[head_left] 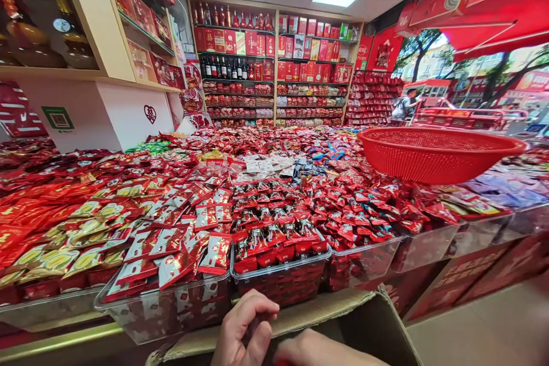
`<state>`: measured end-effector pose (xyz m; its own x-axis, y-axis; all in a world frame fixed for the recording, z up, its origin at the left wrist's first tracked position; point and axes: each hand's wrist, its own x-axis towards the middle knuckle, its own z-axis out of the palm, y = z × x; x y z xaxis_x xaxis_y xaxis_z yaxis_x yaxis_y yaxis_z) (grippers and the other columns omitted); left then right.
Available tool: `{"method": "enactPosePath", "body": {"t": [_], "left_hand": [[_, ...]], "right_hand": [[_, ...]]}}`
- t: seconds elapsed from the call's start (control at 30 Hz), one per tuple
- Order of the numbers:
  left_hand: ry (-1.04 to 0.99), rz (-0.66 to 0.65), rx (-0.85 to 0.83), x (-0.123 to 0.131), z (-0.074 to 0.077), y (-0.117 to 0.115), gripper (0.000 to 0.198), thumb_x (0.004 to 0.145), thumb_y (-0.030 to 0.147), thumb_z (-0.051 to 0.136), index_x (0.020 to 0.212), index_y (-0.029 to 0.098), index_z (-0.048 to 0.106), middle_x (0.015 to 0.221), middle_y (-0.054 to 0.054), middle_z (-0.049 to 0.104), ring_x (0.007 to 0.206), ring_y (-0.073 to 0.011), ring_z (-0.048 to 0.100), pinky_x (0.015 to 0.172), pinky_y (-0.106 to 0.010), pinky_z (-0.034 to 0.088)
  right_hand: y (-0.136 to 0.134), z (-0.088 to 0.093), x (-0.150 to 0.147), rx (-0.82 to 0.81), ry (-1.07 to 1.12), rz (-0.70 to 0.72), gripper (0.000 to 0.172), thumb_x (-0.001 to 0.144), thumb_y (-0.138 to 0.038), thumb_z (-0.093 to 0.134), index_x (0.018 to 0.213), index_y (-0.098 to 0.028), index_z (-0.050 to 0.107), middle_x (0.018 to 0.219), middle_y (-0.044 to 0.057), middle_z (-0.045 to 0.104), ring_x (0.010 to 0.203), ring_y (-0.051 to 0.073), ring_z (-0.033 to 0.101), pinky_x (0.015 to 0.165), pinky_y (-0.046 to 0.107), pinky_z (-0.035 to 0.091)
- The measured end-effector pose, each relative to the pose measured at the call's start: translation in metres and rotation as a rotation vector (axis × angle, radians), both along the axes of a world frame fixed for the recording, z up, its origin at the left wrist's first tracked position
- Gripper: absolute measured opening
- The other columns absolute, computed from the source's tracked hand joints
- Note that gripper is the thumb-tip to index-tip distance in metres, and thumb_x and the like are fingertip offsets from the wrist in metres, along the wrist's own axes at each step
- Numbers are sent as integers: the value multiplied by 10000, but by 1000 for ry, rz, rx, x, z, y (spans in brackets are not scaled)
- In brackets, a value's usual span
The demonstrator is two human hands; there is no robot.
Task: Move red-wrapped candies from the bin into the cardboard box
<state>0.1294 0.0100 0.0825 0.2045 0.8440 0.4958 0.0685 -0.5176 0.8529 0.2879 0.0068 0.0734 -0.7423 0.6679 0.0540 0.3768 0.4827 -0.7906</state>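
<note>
My left hand [246,329] is over the near edge of an open cardboard box [369,320]. Its fingers curl loosely, the thumb stands apart from them, and nothing shows between them. My right hand [309,347] reaches into the box beside it, blurred. Its fingertips are mostly hidden, with a bit of red at them that I cannot make out. Just beyond the box stands a clear plastic bin [281,274] with neat rows of red and black candy packets [274,234]. Left of it, another bin [171,303] is heaped with red and white packets [171,260].
A red plastic basket [437,154] rests on the candies at the right. Gold packets [86,229] lie at the left. Bottles and red boxes fill the back shelves [277,46]. A cabinet [115,23] juts out at left. A person [403,106] is outside.
</note>
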Motion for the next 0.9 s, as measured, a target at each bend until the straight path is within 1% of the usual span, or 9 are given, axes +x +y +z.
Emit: {"method": "enactPosePath", "body": {"t": [0.07, 0.17, 0.37, 0.53, 0.6, 0.67, 0.73, 0.83, 0.9], "left_hand": [[22, 32, 24, 2, 3, 0, 361, 787, 520, 471, 791, 210, 658, 664, -24, 562, 618, -160, 552, 562, -246, 452], [71, 173, 38, 7, 0, -1, 271, 766, 459, 546, 812, 216, 655, 677, -15, 603, 609, -152, 569, 562, -230, 456], [46, 325, -6, 14, -8, -1, 284, 821, 429, 477, 809, 220, 668, 741, -20, 691, 679, -167, 637, 620, -223, 483], [-11, 421, -78, 15, 2, -1, 292, 772, 472, 529, 743, 217, 668, 713, -22, 683, 675, -183, 634, 608, -234, 487], [-44, 433, -157, 15, 7, -2, 334, 749, 518, 532, 743, 208, 657, 644, -17, 658, 591, -172, 614, 523, -228, 479], [-82, 408, -318, 13, 11, -2, 390, 757, 556, 494, 830, 197, 628, 459, 37, 547, 381, -123, 504, 359, -198, 399], [-134, 318, -454, 12, 14, -4, 437, 794, 567, 426, 944, 184, 575, 374, 86, 440, 272, -80, 374, 285, -163, 288], [-209, 138, -465, 10, 14, -5, 516, 804, 598, 364, 1011, 156, 533, 432, 57, 515, 303, -70, 416, 320, -155, 284], [-234, 74, -471, 9, 14, -6, 546, 789, 621, 364, 985, 145, 549, 438, 37, 539, 332, -77, 447, 339, -158, 300]], "right_hand": [[1, 8, 1, 25, 131, -131, 293, 856, -365, 399, 640, -168, 419, 581, -39, 398, 517, 64, 362, 454, 167, 284], [-1, 12, -5, 121, 239, -333, 354, 891, -401, 284, 633, -174, 368, 577, -23, 412, 517, 76, 366, 476, 175, 307], [4, 1, -16, 635, 98, -542, 425, 928, -343, 231, 585, -169, 411, 511, -4, 457, 472, 90, 381, 474, 220, 259], [7, -3, -20, 551, 162, -516, 435, 934, -302, 226, 541, -175, 364, 470, -26, 373, 432, 78, 311, 446, 222, 230], [6, -1, -18, 521, 218, -501, 432, 934, -292, 242, 534, -176, 355, 470, -31, 355, 427, 74, 302, 434, 216, 229], [5, 4, -12, 559, 277, -538, 430, 934, -280, 260, 538, -174, 390, 474, -25, 380, 430, 75, 338, 436, 207, 255], [5, 10, -2, 676, 324, -576, 383, 930, -277, 299, 628, -159, 503, 529, 8, 475, 482, 92, 430, 474, 202, 319], [4, 17, 10, 894, 281, -500, 240, 895, -264, 420, 1002, -117, 575, 643, 59, 577, 575, 133, 518, 530, 229, 386], [3, 18, 13, 977, 200, -397, 310, 865, -240, 484, 1155, -138, 515, 637, 44, 582, 562, 137, 518, 517, 238, 388]]}}
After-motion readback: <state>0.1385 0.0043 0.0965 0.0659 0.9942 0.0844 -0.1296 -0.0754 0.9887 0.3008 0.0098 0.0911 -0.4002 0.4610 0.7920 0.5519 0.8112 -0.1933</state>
